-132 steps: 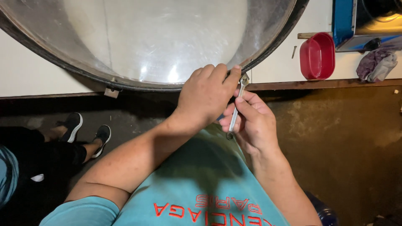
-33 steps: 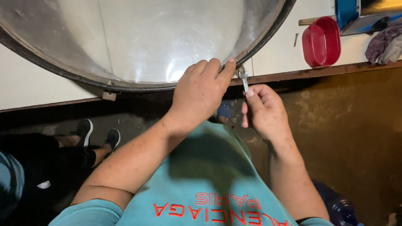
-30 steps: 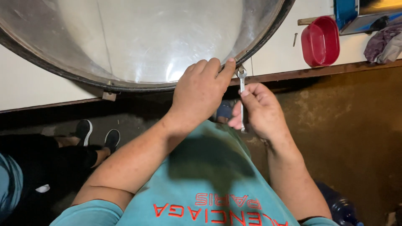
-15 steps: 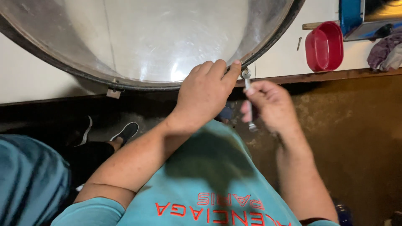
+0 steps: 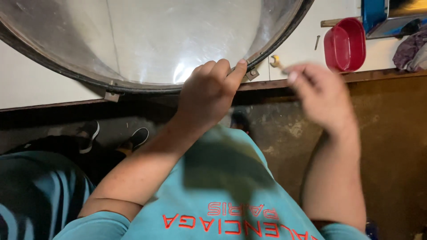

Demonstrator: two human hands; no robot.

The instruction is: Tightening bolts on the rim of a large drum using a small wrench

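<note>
1. Sheet-metal drum (image 5: 147, 40), wide and round, tipped over a pale bench (image 5: 26, 84); dark rim (image 5: 284, 38) sweeping across the top of the head view, small bracket tab (image 5: 250, 74) bolted at its lower right edge.
2. Left hand (image 5: 209, 91) clamped over the rim just beside that tab, fingers curled onto the metal, thumb underneath out of sight. Best kept planted there, steadying the drum against any twist from the tool.
3. Right hand (image 5: 322, 100) caught mid-motion and blurred, apart from the rim, fingers apparently pinched round the shank of a small open-ended spanner (image 5: 276, 62); grip hard to confirm through the blur, only the brass-toned head showing clear of the fingertips.
4. Spanner head hanging just right of the tab, not yet seated on any fastener. Good practice, by this reading: square the jaw fully onto the nut, keep the shank in line with the rim, turn in short arcs.
5. Slip risk judged highest at the curved edge, with knuckles of the holding hand close by.
6. Red plastic tub (image 5: 344, 44) and a loose nail (image 5: 316, 42) further back on the bench, well clear; bundled cloth (image 5: 411, 51) at far right.
7. Another person's dark shoes (image 5: 113, 135) on the floor at lower left.
</note>
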